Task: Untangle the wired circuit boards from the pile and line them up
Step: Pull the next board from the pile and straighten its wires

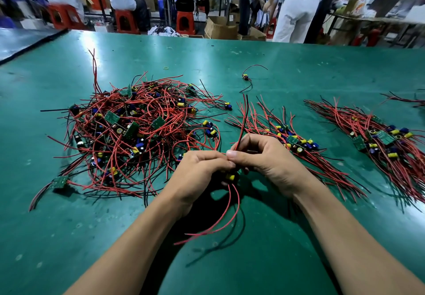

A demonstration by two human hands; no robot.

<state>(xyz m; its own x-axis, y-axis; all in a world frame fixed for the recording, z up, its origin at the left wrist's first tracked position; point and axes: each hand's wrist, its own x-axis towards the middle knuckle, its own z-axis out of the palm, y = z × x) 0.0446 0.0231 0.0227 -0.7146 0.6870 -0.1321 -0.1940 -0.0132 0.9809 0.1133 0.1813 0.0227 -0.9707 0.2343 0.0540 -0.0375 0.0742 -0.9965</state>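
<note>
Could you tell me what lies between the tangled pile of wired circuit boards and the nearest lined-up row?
Head view: bare green mat, and nearer, the left hand and right hand gripping one wired board.

Left hand (197, 172), right hand (264, 156) close together, fingers curled, apparently in pinch grips.

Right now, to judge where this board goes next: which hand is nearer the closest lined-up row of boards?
Right. The right hand sits just left of the row, overlapping its near edge in view; the left hand is farther left, beside the tangled pile.
</note>
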